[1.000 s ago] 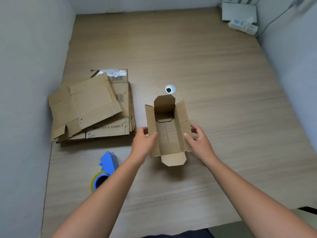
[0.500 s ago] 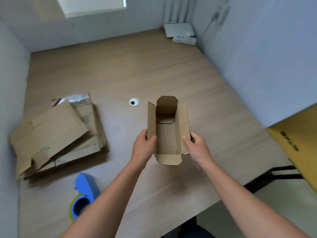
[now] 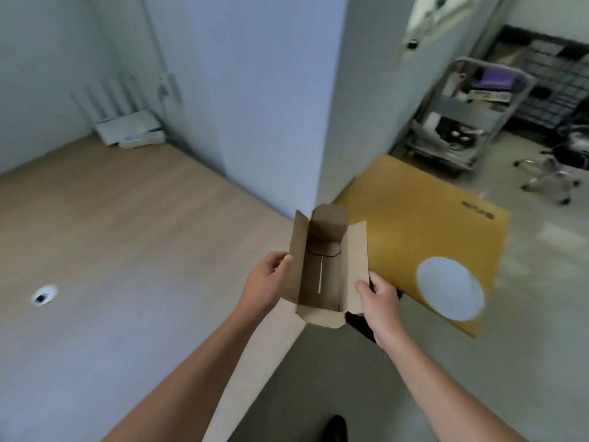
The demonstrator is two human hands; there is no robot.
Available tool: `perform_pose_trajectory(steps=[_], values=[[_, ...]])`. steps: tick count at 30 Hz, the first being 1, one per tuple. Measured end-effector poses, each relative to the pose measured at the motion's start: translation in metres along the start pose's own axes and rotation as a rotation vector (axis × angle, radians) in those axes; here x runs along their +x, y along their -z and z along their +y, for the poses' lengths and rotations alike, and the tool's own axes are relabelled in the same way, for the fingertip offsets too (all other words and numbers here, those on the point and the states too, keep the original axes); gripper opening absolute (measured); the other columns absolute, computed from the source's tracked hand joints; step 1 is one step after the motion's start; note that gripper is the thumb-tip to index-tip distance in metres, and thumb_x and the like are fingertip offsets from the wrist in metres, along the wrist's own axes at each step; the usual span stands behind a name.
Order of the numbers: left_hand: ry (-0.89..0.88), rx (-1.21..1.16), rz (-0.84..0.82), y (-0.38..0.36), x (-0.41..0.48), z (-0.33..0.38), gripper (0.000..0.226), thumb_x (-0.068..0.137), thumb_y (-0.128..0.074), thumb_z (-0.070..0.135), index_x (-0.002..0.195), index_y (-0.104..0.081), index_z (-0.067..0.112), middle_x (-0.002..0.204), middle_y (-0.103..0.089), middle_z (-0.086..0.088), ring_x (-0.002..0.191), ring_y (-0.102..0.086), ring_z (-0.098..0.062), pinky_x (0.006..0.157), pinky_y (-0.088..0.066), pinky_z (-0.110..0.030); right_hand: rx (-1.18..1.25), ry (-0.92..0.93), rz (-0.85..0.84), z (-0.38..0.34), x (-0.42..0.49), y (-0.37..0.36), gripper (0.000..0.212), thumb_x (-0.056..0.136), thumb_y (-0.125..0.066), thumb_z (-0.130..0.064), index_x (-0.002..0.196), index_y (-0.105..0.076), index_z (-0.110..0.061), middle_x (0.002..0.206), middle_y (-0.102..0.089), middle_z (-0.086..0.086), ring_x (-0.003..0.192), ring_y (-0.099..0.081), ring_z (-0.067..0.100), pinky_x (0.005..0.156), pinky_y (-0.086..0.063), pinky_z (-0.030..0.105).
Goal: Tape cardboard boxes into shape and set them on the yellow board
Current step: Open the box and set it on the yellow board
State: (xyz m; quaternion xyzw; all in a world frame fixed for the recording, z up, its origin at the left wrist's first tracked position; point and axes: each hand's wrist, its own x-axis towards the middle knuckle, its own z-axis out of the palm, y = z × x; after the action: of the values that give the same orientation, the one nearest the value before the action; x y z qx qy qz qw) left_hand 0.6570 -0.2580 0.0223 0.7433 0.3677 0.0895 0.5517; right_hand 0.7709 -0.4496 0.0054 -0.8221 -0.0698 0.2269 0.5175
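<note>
The view has swung to the right since half a second ago. The stack of flat cardboard and the blue tape tool have gone out of frame, and the yellow board (image 3: 414, 224), then only a corner, now shows almost whole.

The cardboard box (image 3: 322, 272) is held in the air, upright, with its top flaps standing open. A thin line of light shows along its bottom seam. The left hand (image 3: 264, 290) grips the box's left wall, thumb at the wall's edge and fingers curled behind it. The right hand (image 3: 381, 301) pinches the box's right flap, thumb on the inner face and fingers behind.

The board lies just right of the box and lower, with a white round patch (image 3: 451, 288) on it. The table (image 3: 127, 234) spreads left of the box, and its near edge passes under the box. A grey cart (image 3: 462, 116) stands well beyond the box to the right.
</note>
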Motion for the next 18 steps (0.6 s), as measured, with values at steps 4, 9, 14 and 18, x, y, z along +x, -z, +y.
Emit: perform_pose_trajectory(steps=[4, 9, 14, 18], values=[[-0.152, 0.292, -0.031, -0.084, 0.042, 0.044, 0.04, 0.105, -0.045, 0.044, 0.137, -0.059, 0.024, 0.138, -0.06, 0.003, 0.129, -0.054, -0.019, 0.109, -0.044, -0.042, 0.032, -0.013, 0.155, 0.011, 0.044, 0.092, 0.038, 0.098, -0.054, -0.019, 0.071, -0.027, -0.018, 0.06, -0.02, -0.007, 0.054, -0.017, 0.012, 0.053, -0.016, 0.029], [-0.34, 0.541, -0.054, -0.153, 0.088, 0.088, 0.05, 0.101, -0.047, 0.057, 0.139, -0.057, 0.026, 0.15, -0.049, 0.003, 0.142, -0.038, -0.018, 0.116, -0.036, -0.041, 0.108, -0.103, 0.238, 0.027, 0.096, 0.167, 0.031, 0.098, -0.053, -0.021, 0.08, -0.039, -0.001, 0.064, -0.034, 0.001, 0.058, -0.032, 0.015, 0.053, -0.051, 0.042], [-0.457, 0.779, -0.042, -0.192, 0.144, 0.117, 0.06, 0.1, -0.035, 0.066, 0.147, -0.048, 0.03, 0.163, -0.033, 0.005, 0.155, -0.014, -0.02, 0.127, -0.015, -0.047, 0.224, -0.144, 0.237, 0.027, 0.162, 0.194, 0.016, 0.101, -0.051, -0.018, 0.092, -0.059, -0.007, 0.075, -0.056, -0.003, 0.065, -0.05, 0.009, 0.074, -0.064, 0.039], [-0.513, 0.892, -0.027, -0.21, 0.2, 0.127, 0.062, 0.102, -0.03, 0.064, 0.15, -0.043, 0.028, 0.164, -0.03, 0.002, 0.156, -0.007, -0.022, 0.128, -0.004, -0.046, 0.225, -0.143, 0.237, 0.027, 0.236, 0.194, 0.022, 0.099, -0.051, -0.018, 0.097, -0.053, 0.005, 0.077, -0.052, 0.007, 0.073, -0.049, 0.02, 0.07, -0.064, 0.04]])
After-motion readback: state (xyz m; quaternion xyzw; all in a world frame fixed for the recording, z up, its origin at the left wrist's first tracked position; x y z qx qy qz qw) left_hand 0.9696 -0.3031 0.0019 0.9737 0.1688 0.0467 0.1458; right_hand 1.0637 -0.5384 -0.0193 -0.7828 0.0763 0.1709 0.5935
